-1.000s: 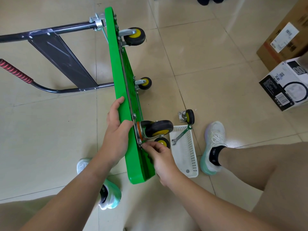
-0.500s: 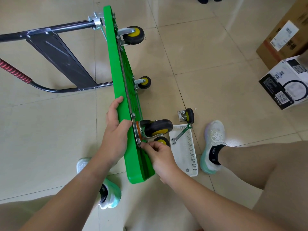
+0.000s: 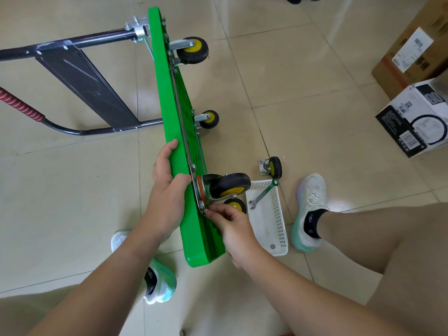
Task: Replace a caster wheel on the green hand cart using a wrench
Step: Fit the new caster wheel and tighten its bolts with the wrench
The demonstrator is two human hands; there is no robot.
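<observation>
While cartons [image 3: 409, 52] sit on beige tiles [image 3: 303, 93], left hand [image 3: 167, 190] grips cart [image 3: 169, 105], right hand [image 3: 230, 224] pinches caster [image 3: 228, 185].

One view only: your head cam, wide-angle. It sits up at your head & looks fwd and steeply down, so your forearms come in from the bottom edge and your legs fill the lower corners. Close range: your left hand [image 3: 167, 195], gripping the green cart deck [image 3: 166, 93], and your right hand [image 3: 232, 226], pinching at the caster plate [image 3: 200, 204], sit near frame ctr. The deck runs from top ctr toward you. Tile floor [image 3: 303, 81] fills the rest. The white box [image 3: 412, 122] is cut off at the right edge, the red handle grip [image 3: 21, 107] at the left.
</observation>
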